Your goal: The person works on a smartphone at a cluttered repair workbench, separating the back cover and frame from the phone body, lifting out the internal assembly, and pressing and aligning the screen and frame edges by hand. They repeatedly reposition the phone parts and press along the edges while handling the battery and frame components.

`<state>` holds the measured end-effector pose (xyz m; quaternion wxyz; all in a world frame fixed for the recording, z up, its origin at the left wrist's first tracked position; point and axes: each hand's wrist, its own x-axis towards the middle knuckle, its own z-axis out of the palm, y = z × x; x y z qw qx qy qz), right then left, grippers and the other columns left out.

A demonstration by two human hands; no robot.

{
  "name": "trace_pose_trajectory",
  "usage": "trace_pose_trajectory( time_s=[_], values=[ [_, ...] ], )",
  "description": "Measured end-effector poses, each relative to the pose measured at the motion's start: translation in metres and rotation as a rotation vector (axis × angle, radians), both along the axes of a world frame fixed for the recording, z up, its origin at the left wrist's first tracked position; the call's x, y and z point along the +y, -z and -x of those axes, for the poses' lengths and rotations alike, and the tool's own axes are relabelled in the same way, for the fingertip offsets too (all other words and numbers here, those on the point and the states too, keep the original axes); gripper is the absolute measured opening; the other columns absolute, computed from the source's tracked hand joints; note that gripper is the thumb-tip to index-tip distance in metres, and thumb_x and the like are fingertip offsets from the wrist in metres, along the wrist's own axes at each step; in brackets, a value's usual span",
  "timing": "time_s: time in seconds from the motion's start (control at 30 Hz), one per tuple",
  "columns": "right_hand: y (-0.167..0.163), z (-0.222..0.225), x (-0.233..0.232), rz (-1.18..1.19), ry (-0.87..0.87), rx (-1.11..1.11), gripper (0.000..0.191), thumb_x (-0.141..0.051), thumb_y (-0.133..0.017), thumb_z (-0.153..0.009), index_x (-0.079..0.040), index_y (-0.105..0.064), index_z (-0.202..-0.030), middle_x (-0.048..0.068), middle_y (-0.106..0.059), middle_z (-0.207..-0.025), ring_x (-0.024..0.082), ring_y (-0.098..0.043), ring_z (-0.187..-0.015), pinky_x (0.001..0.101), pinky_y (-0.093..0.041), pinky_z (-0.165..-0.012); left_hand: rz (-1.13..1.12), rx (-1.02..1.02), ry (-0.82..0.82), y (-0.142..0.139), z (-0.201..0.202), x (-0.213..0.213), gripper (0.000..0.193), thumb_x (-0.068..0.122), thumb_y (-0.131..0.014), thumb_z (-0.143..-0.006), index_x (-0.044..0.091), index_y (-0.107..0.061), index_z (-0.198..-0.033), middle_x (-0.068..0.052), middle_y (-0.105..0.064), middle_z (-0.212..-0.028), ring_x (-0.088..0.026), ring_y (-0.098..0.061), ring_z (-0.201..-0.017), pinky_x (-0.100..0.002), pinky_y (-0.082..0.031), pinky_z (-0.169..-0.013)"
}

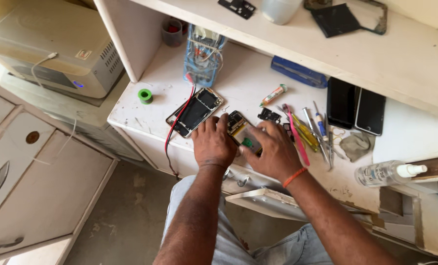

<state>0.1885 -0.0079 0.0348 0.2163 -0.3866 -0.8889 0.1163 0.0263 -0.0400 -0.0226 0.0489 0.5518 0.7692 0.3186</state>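
Head view, looking down on a white tabletop (258,83) beneath a shelf (415,54). Both hands meet at the front edge of the tabletop over a small opened phone body (242,131); only its upper end and a strip of gold and green inner parts show between the hands, the rest being covered by palms and fingers. Left hand (213,143): laid flat on the left side of the phone body, fingers bent over it; whether they pinch anything cannot be told. Right hand (274,151): wearing an orange wristband (294,176), curled over the right side of the phone body, thumb tip on the green part; its grip underneath is hidden. Just left of the left hand lies a second opened phone (195,111), tilted, with a red wire (175,125) running across it and down over the front edge. Right of the right hand: a pink tool (297,137), a cluster of screwdrivers (317,130), and two dark phones (356,108) side by side towards the rear. A clear spray bottle (388,172) lies on its side near the right end. A green solder spool (145,95) sits near the left edge. Items on the shelf are cut off by the top of the view
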Motion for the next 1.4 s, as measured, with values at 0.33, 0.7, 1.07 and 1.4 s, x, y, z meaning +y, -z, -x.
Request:
trace_pose_trajectory(
  time_s=[0.33, 0.7, 1.07, 1.4],
  values=[
    [0.018, -0.006, -0.019, -0.237, -0.094, -0.155, 0.041, -0.023, -0.080, -0.083, -0.001, -0.070, -0.117, 0.014, -0.063, -0.111, 0.031, -0.061, -0.098, 0.0420, -0.055, -0.087, 0.001, -0.003, -0.028, 0.009, 0.001, 0.003, 0.054, 0.019, -0.063, -0.084, 0.019, -0.060, -0.137, -0.007, -0.062, -0.114, -0.028, -0.057, -0.110, -0.045, -0.040, -0.093],
    [0.015, -0.025, 0.013, -0.229, -0.132, -0.047, 0.021, -0.017, -0.063, -0.099, 0.000, -0.067, -0.112, 0.018, -0.074, -0.088, 0.035, -0.073, -0.074, 0.0439, -0.060, -0.065, -0.092, -0.106, -0.002, 0.008, 0.001, -0.006, 0.065, 0.037, -0.053, -0.092, 0.012, -0.043, -0.151, -0.014, -0.060, -0.118, -0.034, -0.056, -0.110, -0.050, -0.038, -0.098],
    [-0.002, -0.023, 0.018, -0.045, -0.012, -0.023, 0.019, -0.021, -0.065, -0.099, -0.006, -0.072, -0.108, 0.015, -0.075, -0.082, 0.034, -0.072, -0.072, 0.0435, -0.059, -0.062, -0.156, 0.033, 0.030, 0.011, -0.001, -0.007, 0.069, 0.036, -0.051, -0.093, 0.010, -0.039, -0.155, -0.015, -0.053, -0.140, -0.032, -0.052, -0.124, -0.050, -0.036, -0.100],
    [0.004, -0.019, -0.011, -0.282, -0.169, -0.024, 0.024, -0.023, -0.073, -0.094, -0.003, -0.070, -0.107, 0.012, -0.074, -0.105, 0.028, -0.073, -0.092, 0.0389, -0.060, -0.079, -0.148, -0.134, 0.033, 0.011, 0.001, -0.007, 0.063, 0.047, -0.035, -0.103, 0.009, -0.042, -0.153, -0.015, -0.060, -0.124, -0.035, -0.055, -0.117, -0.050, -0.037, -0.100]
  ],
)
